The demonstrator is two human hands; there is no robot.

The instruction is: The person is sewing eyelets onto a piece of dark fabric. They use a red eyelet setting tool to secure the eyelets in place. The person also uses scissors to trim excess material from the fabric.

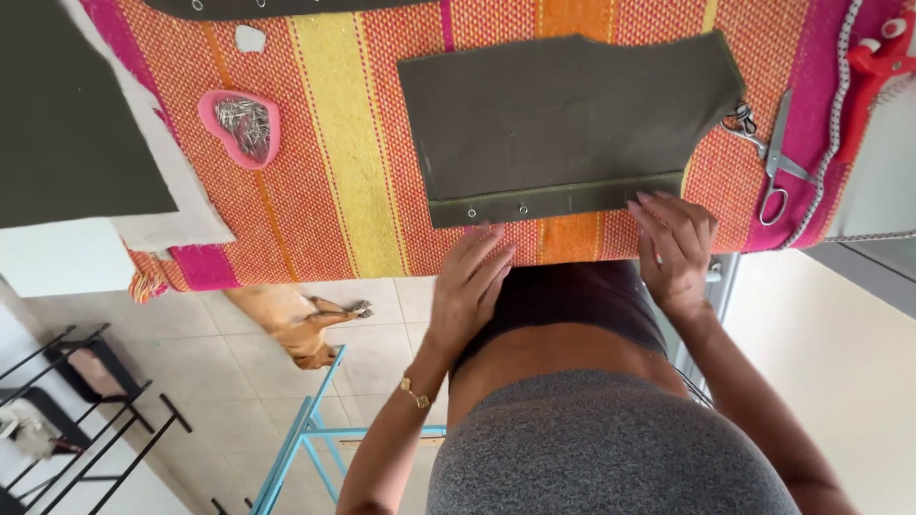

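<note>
L hand (469,278): flat, fingers spread a bit & pointing at the cloth, tips just touching its folded edge. Holds nothing.
R hand (676,244): flat too, fingers close together, tips pressing the same edge at its other end. Pinches nothing.
Green cloth (563,124): dark, thick, soft-looking piece w/ a curvy cut corner. Lies flat just past both hands' fingertips; folded hem w/ small round metal snaps.
Striped mat (343,153): rough woven, pink, orange & yellow, under the cloth & hands.
Scissors (775,157): shiny metal, beside the R hand, past the cloth's corner.
Pin dish (240,126): pink heart shape, full of pins, well off from the L hand.
</note>
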